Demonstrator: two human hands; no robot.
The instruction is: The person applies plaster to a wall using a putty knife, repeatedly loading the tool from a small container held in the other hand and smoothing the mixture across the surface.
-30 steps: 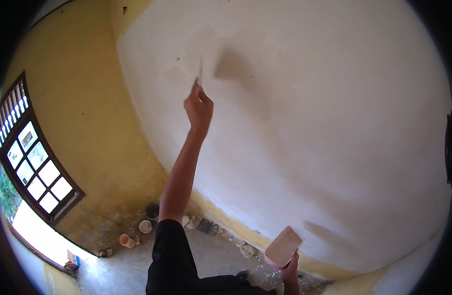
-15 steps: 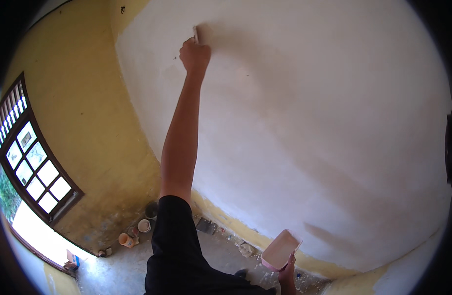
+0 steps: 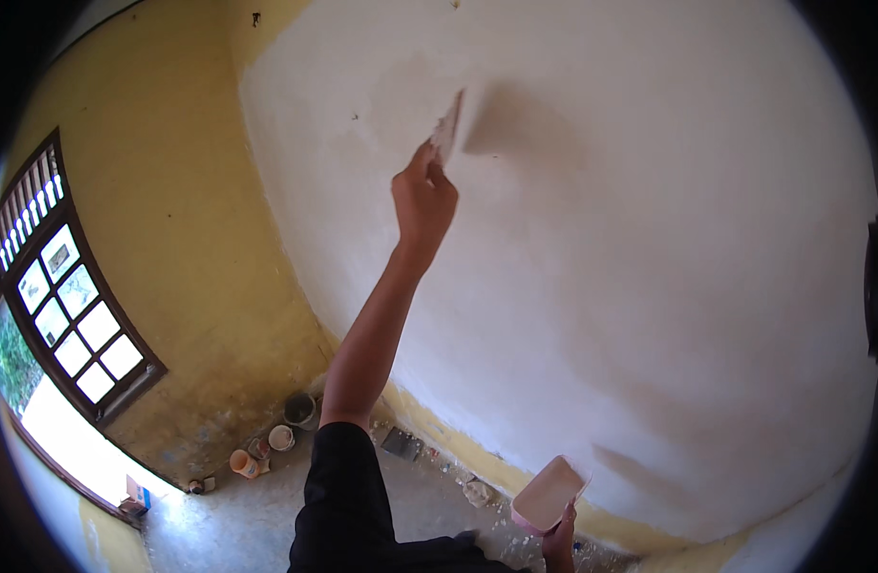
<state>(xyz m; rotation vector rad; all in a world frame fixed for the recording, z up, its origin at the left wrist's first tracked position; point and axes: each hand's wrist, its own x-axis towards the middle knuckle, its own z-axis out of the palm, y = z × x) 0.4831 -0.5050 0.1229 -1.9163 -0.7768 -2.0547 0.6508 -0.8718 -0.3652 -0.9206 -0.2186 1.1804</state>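
My left hand [image 3: 424,201] is raised to the white-coated wall [image 3: 649,239], closed on a flat putty knife [image 3: 447,122] with pale material on it, its blade casting a shadow on the wall. Low at the right, my right hand [image 3: 560,535] grips a pale pink rectangular tray [image 3: 550,487] holding what looks like creamy filler. A small dark mark [image 3: 355,116] shows on the wall left of the knife. Whether the blade touches the surface, I cannot tell.
A yellow wall [image 3: 171,239] at the left has a dark-framed window [image 3: 76,306] and a bright doorway. Buckets and containers [image 3: 281,438] stand along the floor [image 3: 229,525] at that wall's foot. A dark slab [image 3: 401,442], rubble and flakes lie along the coated wall's base.
My left hand rose with the knife half a second ago; now it is lower and further right, with the blade tilted. My right hand and tray sit slightly lower in the picture.
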